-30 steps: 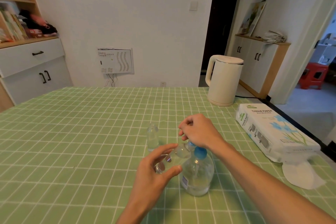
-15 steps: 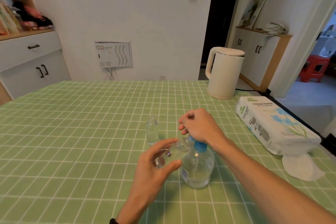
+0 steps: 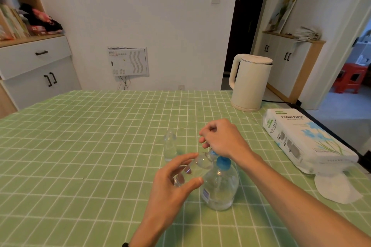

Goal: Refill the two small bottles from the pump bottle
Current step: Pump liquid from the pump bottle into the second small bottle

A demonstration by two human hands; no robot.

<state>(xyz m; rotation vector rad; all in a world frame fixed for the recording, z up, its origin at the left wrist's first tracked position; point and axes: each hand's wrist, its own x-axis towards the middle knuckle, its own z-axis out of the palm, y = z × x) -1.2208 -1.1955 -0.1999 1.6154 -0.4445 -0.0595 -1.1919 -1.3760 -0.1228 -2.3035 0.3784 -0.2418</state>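
A clear pump bottle [image 3: 219, 188] with a blue pump head [image 3: 223, 162] stands upright on the desk [image 3: 90, 146], just right of centre in the lower half of the frame. A little liquid shows at its bottom.

The left hand [image 3: 172, 188] comes up from the bottom edge. Its grip is closed round a tilted small bottle [image 3: 192, 168], with the thumb on the near side and the fingers on the far side. This clear bottle leans with its mouth end up and to the right, close against the pump's blue spout.

The right hand [image 3: 222, 138] reaches in from the lower right, and its heel lies over the pump head. Its fingers are curled inward; whether that grip holds anything cannot be told.

A second small bottle [image 3: 170, 145], also clear, stands upright on the desk just left of the right hand, apart from both hands.

A green checked cloth covers the desk. At the right edge lies a pack of tissue paper [image 3: 305, 138], with a white tissue [image 3: 337, 186] below it. A cream kettle [image 3: 250, 84] stands at the desk's far right corner. A white cabinet [image 3: 38, 70] stands at the left edge of the frame.
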